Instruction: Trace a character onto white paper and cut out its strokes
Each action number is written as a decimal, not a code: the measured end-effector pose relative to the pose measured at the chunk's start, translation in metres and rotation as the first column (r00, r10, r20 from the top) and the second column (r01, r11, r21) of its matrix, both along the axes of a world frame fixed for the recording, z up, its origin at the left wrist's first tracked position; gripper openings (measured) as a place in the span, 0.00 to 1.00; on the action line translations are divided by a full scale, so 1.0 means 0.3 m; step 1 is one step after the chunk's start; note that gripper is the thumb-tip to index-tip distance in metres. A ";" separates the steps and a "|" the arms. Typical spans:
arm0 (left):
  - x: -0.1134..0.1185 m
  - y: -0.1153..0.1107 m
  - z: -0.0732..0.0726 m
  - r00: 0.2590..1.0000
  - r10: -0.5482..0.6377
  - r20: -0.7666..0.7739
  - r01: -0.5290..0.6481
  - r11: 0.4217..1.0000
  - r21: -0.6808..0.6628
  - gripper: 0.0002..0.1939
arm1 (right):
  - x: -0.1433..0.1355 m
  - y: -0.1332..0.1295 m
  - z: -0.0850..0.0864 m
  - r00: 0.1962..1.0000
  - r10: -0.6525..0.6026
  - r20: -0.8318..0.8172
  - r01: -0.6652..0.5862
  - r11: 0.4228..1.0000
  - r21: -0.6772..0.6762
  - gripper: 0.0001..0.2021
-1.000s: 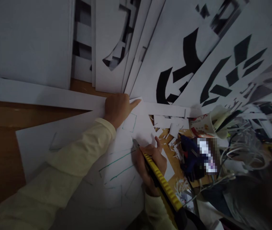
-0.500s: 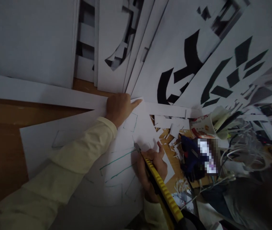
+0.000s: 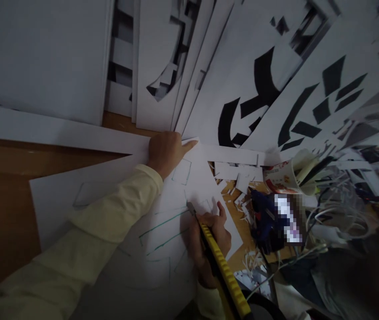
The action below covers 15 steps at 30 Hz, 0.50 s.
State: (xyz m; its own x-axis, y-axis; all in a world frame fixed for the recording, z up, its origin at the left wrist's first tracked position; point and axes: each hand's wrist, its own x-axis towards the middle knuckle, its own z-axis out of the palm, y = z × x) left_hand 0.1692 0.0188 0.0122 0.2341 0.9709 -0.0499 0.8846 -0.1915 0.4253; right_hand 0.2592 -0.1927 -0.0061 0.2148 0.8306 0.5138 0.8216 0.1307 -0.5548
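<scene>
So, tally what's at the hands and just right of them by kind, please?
Yellow utility knife, in the right hand: 1
White marked sheet under the left hand: 1
Printed paper cup: 1
Dark blue tool, maybe a glue gun: 1
Total: 4

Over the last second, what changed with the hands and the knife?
The right hand drew the yellow utility knife slightly down the white sheet, toward the person; the blade tip now sits lower along the green lines. The left hand kept pressing the sheet's top edge. The clutter at right stayed put.
</scene>
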 end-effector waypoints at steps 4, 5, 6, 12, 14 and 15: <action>-0.001 0.000 0.007 1.000 0.000 -0.002 0.000 1.000 -0.003 0.37 | 0.007 -0.016 -0.013 1.000 0.014 0.019 -0.014 1.000 0.002 0.09; -0.001 0.000 0.009 1.000 0.000 -0.007 0.000 1.000 -0.010 0.37 | 0.009 -0.020 -0.019 1.000 0.011 0.020 -0.011 1.000 -0.004 0.09; -0.001 -0.001 0.010 1.000 -0.002 -0.013 0.001 1.000 -0.015 0.37 | 0.011 -0.024 -0.024 1.000 0.006 0.016 -0.005 1.000 -0.015 0.09; -0.001 -0.006 0.010 1.000 -0.007 -0.016 0.007 1.000 0.023 0.36 | -0.007 -0.025 -0.015 0.996 -0.046 -0.077 0.050 0.997 0.055 0.07; 0.000 -0.006 0.007 1.000 -0.010 -0.009 0.010 1.000 0.026 0.35 | -0.011 -0.012 0.012 0.989 -0.065 -0.132 0.082 0.989 0.125 0.05; 0.000 -0.005 0.005 1.000 -0.009 -0.004 0.009 1.000 0.025 0.35 | -0.010 -0.002 0.027 0.987 -0.066 -0.148 0.086 0.987 0.133 0.05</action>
State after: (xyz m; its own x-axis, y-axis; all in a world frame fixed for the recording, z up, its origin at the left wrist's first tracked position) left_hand 0.1692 0.0172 0.0137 0.2431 0.9696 -0.0264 0.8843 -0.2104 0.4169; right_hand 0.2563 -0.1934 0.0020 0.3544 0.7317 0.5823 0.7458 0.1545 -0.6481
